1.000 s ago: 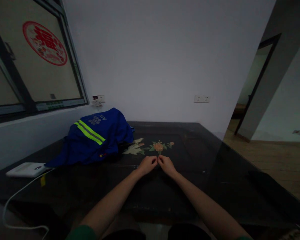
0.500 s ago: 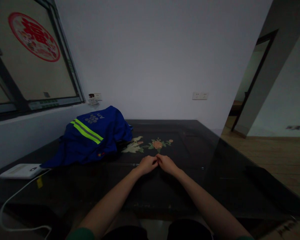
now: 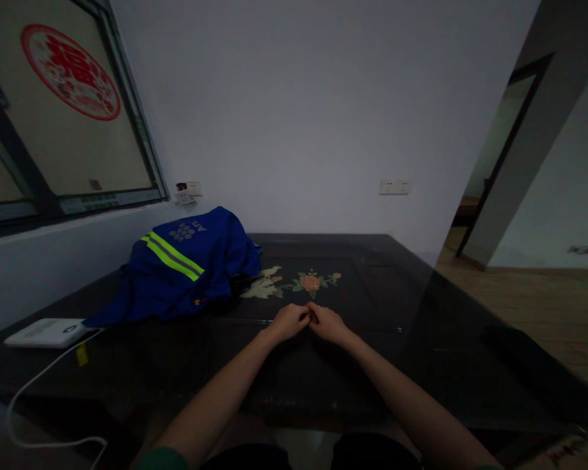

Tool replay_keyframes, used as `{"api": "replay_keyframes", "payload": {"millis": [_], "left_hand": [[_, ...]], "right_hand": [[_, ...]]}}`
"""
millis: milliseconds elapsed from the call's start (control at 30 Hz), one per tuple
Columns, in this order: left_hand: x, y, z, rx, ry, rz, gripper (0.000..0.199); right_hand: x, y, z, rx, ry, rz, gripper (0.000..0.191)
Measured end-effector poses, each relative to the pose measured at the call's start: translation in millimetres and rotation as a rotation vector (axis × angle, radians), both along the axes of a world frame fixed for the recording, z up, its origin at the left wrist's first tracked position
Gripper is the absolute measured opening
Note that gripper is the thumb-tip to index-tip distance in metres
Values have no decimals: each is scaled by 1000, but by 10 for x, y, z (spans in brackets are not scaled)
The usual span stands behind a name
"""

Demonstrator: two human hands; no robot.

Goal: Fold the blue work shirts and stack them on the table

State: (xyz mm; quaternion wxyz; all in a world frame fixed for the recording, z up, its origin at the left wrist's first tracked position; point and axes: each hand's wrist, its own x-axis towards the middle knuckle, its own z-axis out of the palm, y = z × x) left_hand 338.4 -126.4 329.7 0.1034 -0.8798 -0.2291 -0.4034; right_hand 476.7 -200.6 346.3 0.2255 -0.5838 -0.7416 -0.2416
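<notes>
My left hand and my right hand meet at the fingertips, low over the dark glossy table. Both have their fingers curled inward and pressed together. The insides of the fingers are turned away, so whether anything small sits in them cannot be made out. Just beyond the hands, a peach flower with green leaves decorates the tabletop. Left of it is a pale bird-like figure, part of the same decoration.
A blue jacket with a yellow-green reflective stripe lies heaped at the left. Beside it rests a white flat device with a white cable running off the front edge. A dark flat object lies at the right edge. A white wall stands behind.
The whole scene has shifted slightly to the right in view. Both hands keep the same pose with fingertips together.
</notes>
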Motion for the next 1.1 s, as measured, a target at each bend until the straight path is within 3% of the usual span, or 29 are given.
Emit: {"api": "replay_keyframes", "payload": {"millis": [267, 533, 1100], "left_hand": [[1, -26, 3, -12, -87, 36, 21], [-10, -65, -20, 21, -9, -113, 23], [-18, -97, -12, 19, 11, -120, 22]], "right_hand": [[15, 81, -171, 126, 109, 36, 26], [238, 36, -41, 28, 58, 225, 18], [210, 10, -35, 37, -7, 99, 17]]}}
